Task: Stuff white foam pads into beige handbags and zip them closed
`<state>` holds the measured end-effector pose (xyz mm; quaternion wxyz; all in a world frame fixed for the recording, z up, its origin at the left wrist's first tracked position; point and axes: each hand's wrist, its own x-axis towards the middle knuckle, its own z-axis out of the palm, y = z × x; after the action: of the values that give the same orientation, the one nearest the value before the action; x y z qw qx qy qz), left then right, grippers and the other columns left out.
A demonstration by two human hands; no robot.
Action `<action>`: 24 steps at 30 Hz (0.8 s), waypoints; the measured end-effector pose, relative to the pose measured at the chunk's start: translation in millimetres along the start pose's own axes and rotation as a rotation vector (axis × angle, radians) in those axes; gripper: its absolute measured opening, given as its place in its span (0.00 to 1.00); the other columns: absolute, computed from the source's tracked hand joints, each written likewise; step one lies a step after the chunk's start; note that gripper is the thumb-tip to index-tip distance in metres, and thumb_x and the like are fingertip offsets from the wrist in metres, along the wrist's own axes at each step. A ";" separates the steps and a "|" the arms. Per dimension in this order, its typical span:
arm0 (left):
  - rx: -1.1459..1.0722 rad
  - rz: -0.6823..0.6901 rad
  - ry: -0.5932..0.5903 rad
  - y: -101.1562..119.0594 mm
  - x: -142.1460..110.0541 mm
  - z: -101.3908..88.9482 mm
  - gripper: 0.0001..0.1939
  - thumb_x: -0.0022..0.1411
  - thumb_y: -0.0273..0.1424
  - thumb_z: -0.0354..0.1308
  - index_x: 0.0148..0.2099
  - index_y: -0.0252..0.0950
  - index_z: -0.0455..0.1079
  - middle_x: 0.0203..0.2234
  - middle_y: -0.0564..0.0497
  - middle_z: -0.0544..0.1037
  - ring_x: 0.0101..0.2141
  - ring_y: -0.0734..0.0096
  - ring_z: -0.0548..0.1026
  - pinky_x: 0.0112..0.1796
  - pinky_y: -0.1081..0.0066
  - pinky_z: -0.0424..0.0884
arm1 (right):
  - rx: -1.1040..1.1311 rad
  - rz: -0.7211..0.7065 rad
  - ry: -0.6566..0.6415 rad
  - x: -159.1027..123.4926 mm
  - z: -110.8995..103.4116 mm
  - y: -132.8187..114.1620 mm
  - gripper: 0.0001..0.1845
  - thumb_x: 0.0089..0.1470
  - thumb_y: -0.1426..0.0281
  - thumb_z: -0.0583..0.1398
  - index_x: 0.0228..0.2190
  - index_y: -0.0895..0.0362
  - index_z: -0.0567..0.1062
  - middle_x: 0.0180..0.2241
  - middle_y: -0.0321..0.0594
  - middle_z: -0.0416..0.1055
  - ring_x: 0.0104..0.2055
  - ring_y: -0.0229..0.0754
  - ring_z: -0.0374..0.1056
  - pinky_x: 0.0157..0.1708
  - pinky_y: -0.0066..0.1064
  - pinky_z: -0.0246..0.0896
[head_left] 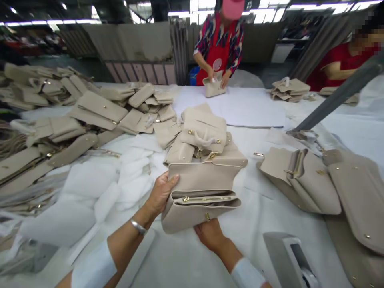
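A beige handbag (192, 218) is held up in front of me, its flap raised and its mouth gaping. Inside the mouth a gold zipper shows, and a gold clasp sits on the front panel. My left hand (162, 192) grips the bag's left side, thumb on the inside of the flap. Under the front lower edge is my right hand (211, 234), its fingers mostly hidden beneath the bag near the clasp. Just beyond the bag lies a pile of similar beige bags (204, 124) with wrapped handles.
Beige bags (99, 108) heap at the left, beside white padding sheets (87, 184). More bags (303, 184) lie right, near a grey tape dispenser (288, 260) and a slanted grey pole (336, 96). Across the table a person in a red apron (217, 60) handles another bag; another person sits far right.
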<state>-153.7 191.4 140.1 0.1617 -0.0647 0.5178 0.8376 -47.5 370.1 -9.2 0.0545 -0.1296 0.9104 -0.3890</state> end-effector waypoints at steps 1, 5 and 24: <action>0.006 -0.037 -0.020 -6.6 -5.1 -8.2 0.26 0.53 0.37 0.65 0.52 0.31 0.66 0.36 0.44 0.79 0.33 0.64 0.78 0.38 0.66 0.75 | -0.035 -0.023 -0.029 -27.1 3.3 -6.9 0.14 0.52 0.69 0.59 0.41 0.57 0.77 0.44 0.48 0.74 0.50 0.54 0.65 0.54 0.49 0.56; 0.083 -0.197 -0.080 -36.2 -22.1 -41.0 0.25 0.54 0.40 0.64 0.49 0.29 0.68 0.34 0.43 0.79 0.30 0.65 0.78 0.34 0.69 0.74 | -0.107 -0.261 0.161 -108.9 -14.7 -35.9 0.17 0.53 0.78 0.54 0.44 0.57 0.73 0.42 0.44 0.74 0.46 0.45 0.69 0.47 0.39 0.65; 0.767 0.270 0.104 -65.3 -99.0 -101.1 0.18 0.57 0.35 0.57 0.50 0.36 0.66 0.47 0.43 0.71 0.53 0.58 0.63 0.56 0.55 0.56 | -0.023 -0.131 -0.436 18.1 -26.7 -120.5 0.17 0.61 0.64 0.51 0.50 0.51 0.70 0.41 0.40 0.71 0.43 0.42 0.66 0.46 0.35 0.61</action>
<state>-44.6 108.3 66.1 0.0365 0.0267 0.8039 0.5930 -46.9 303.6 96.3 0.2233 -0.2701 0.8712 -0.3439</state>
